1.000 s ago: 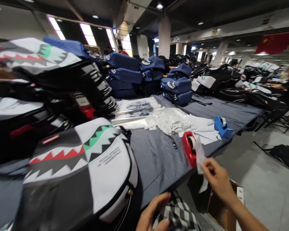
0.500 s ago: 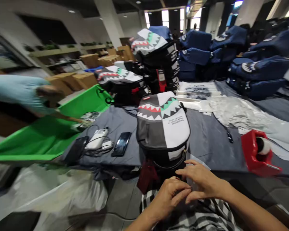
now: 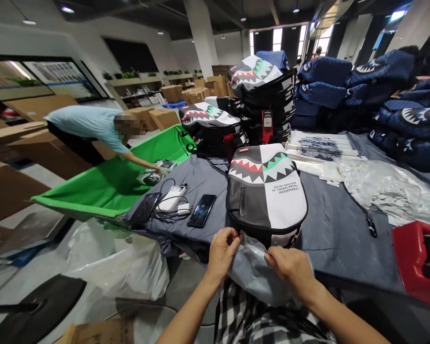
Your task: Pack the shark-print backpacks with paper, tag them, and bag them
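Translucent, greyish plastic: a thin bag (image 3: 256, 274) hangs between the two hands at the near edge of the grey-covered table (image 3: 340, 239), above a black-and-white checked garment (image 3: 265, 320). Watching remotely through the head camera, I judge it very light, limp and slippery, likely to cling to itself and easy to tear if pulled hard. I would take hold at its upper rim, one side in each hand, with a gentle pinch.

Just beyond it lies a backpack (image 3: 267, 191), dark grey and white with a jagged-toothed mouth in red and green. I expect it to be soft-sided, bulkier and heavier than the bag, best held around both sides. I cannot tell whether plastic and backpack touch.

The left hand (image 3: 221, 253) pinches the bag's edge between thumb and forefinger, the other fingers loosely curled. The right hand (image 3: 292, 268) grips the opposite side, thumb against bent fingers. The hands are apart, the plastic slack between them. A red tape dispenser (image 3: 410, 267) stands farther right.
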Tool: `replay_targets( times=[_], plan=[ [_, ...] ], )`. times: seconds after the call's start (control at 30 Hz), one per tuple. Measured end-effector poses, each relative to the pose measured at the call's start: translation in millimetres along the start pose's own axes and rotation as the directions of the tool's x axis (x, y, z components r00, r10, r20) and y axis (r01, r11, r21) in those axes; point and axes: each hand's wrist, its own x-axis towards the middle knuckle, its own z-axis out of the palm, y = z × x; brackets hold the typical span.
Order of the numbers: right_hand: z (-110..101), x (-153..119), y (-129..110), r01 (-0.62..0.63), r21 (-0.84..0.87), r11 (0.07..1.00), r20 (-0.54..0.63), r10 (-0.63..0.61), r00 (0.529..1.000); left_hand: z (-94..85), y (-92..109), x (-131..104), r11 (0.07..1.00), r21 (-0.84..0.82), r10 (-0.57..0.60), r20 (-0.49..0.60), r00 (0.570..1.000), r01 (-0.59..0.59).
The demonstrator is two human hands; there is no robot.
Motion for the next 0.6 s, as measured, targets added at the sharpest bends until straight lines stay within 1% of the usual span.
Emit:
replay_targets(
  times=[0.07,0.1,0.13,0.17,0.23,0.27,0.3,0.33,0.4,0.43,0.47,0.5,0.57,0.6],
  plan=[
    [2.1,-0.2,0.0,-0.016,0.004,1.0,0.01,0.016,1.0,-1.3,7.7,-7.6,0.994,0.069,0.09,-0.133,0.987,-0.082],
    [2.8,-1.2,0.5,-0.022,0.015,1.0,0.015,0.022,1.0,-1.3,13.9,-13.4,0.984,0.093,0.169,-0.176,0.97,-0.154],
    [3.4,-2.3,1.0,-0.024,0.027,0.999,0.023,0.024,0.999,-0.5,21.0,-19.2,0.963,0.109,0.262,-0.191,0.946,-0.245],
    [3.7,-3.3,1.4,-0.026,0.038,0.999,0.032,0.024,0.999,1.5,28.2,-24.2,0.932,0.114,0.359,-0.172,0.917,-0.343],
    [4.0,-3.8,1.5,-0.024,0.052,0.998,0.054,0.022,0.998,8.9,39.0,-29.2,0.85,0.079,0.526,-0.065,0.848,-0.521],
    [3.7,-3.5,1.3,-0.025,0.053,0.998,0.063,0.022,0.998,13.8,41.3,-29.0,0.814,0.044,0.58,-0.01,0.815,-0.579],
    [2.9,-3.1,1.0,-0.029,0.055,0.998,0.073,0.025,0.997,19.1,41.1,-27.2,0.79,-0.003,0.612,0.03,0.79,-0.613],
    [1.4,-3.2,1.1,-0.031,0.064,0.997,0.088,0.026,0.996,24.4,38.6,-24.6,0.778,-0.059,0.629,0.06,0.775,-0.626],
    [-4.2,-7.0,3.3,-0.065,0.129,0.99,0.127,0.048,0.991,33.2,29.4,-19.0,0.761,-0.161,0.644,0.075,0.761,-0.628],
    [-8.3,-11.5,6.0,-0.116,0.189,0.975,0.164,0.085,0.983,36.2,24.4,-16.9,0.756,-0.188,0.648,0.077,0.757,-0.627],
    [-13.1,-18.2,9.9,-0.194,0.256,0.947,0.217,0.139,0.966,38.1,20.0,-15.7,0.751,-0.198,0.653,0.079,0.753,-0.63],
    [-18.0,-26.7,14.9,-0.297,0.314,0.902,0.279,0.211,0.937,38.9,16.6,-15.3,0.747,-0.195,0.657,0.077,0.75,-0.635],
    [-27.1,-46.9,27.5,-0.507,0.387,0.77,0.409,0.35,0.843,38.2,13.1,-16.5,0.745,-0.187,0.661,0.083,0.746,-0.64],
    [-30.5,-56.7,34.5,-0.586,0.413,0.697,0.462,0.395,0.794,37.2,12.5,-17.6,0.747,-0.195,0.66,0.093,0.746,-0.636]
  ],
)
